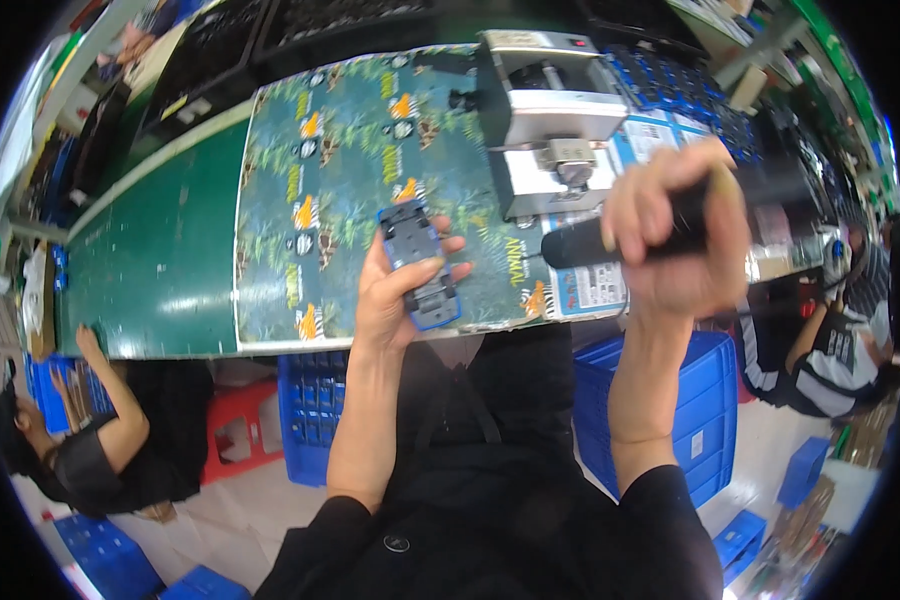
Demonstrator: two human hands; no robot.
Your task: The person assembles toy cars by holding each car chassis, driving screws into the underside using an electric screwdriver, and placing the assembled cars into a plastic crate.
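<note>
My left hand point(382, 292) is closed around a blue toy car point(408, 245), gripping it by the edges with the thumb across it. The car's black underside, with its wheels, faces up. In my right hand point(670, 285), somewhat blurred by motion, is a black power screwdriver point(582, 243). Its body lies almost level, and a thin bit points left toward the car, apart from it. Both hands are over the patterned mat point(340, 200) near the table's front edge.
A metal box-like machine point(530, 185) stands beyond my right hand. Rows of blue car parts point(660, 80) lie behind it. A blue crate point(705, 400) and a tray of parts point(315, 400) sit below the table edge. A person point(110, 440) works at left, another point(820, 340) at right.
</note>
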